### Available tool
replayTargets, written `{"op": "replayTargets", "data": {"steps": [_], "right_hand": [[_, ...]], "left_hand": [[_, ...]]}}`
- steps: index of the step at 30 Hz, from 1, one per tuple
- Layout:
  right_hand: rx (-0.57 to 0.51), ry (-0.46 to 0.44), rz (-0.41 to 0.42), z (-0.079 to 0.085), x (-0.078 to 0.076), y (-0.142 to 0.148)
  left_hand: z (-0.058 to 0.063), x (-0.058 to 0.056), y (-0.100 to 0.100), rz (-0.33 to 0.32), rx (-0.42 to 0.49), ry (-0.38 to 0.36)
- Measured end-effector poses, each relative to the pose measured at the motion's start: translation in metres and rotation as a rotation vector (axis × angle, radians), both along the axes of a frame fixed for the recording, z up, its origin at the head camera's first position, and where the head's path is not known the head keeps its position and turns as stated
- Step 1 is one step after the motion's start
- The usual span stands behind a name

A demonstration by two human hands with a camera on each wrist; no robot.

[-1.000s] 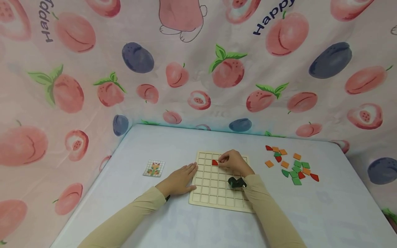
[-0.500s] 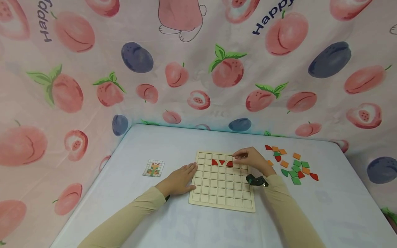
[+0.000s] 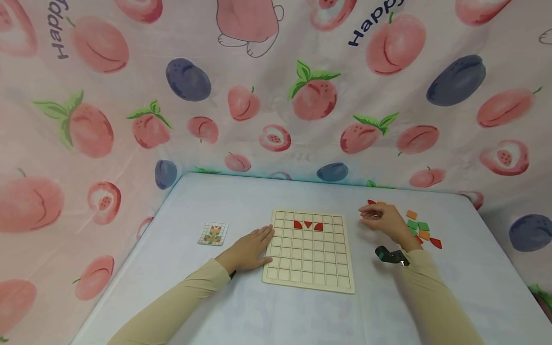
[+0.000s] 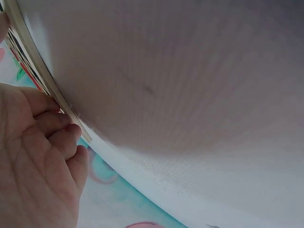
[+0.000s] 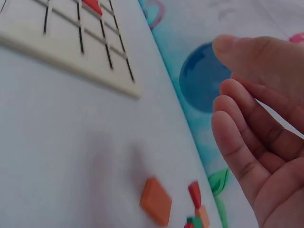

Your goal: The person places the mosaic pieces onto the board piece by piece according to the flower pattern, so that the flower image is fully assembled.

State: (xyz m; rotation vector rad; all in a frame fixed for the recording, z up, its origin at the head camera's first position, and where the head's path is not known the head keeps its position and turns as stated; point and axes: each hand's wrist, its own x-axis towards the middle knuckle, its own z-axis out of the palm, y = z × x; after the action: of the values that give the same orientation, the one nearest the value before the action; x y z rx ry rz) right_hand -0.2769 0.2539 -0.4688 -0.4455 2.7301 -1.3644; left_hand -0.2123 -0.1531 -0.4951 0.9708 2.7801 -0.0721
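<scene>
Hands apart. I see left hand (image 3: 247, 250) relaxed against left edge of board (image 3: 307, 263), probably steadying it. Right hand (image 3: 385, 223) loosely curved, holding nothing, near loose tiles (image 3: 423, 226) right of board. 3 red tiles (image 3: 318, 226) sit in 1 row; card (image 3: 213, 233) lies left, perhaps for reference.

Head view: soft, even light; faint shadow on the flat white counter (image 3: 241, 311) by the right beige fabric sleeve (image 3: 435, 297). Left wrist view: dim, broad grey shadow, darkest upper right. Right wrist view: dim, orange square tile (image 5: 156, 202) blurry, shadows soft-edged.
</scene>
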Motion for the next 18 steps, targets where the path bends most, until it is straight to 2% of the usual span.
{"op": "replayTargets", "data": {"steps": [3,10,18], "right_hand": [[0.009,0.024,-0.053,-0.006,0.003,0.011],[0.039,-0.046,-0.185,-0.020,0.009,0.025],[0.101,-0.036,-0.247,-0.033,0.005,0.030]], "left_hand": [[0.001,0.000,0.000,0.000,0.003,0.000],[0.001,0.000,-0.001,-0.006,-0.005,0.006],[0.002,0.000,-0.001,-0.009,0.010,-0.003]]}}
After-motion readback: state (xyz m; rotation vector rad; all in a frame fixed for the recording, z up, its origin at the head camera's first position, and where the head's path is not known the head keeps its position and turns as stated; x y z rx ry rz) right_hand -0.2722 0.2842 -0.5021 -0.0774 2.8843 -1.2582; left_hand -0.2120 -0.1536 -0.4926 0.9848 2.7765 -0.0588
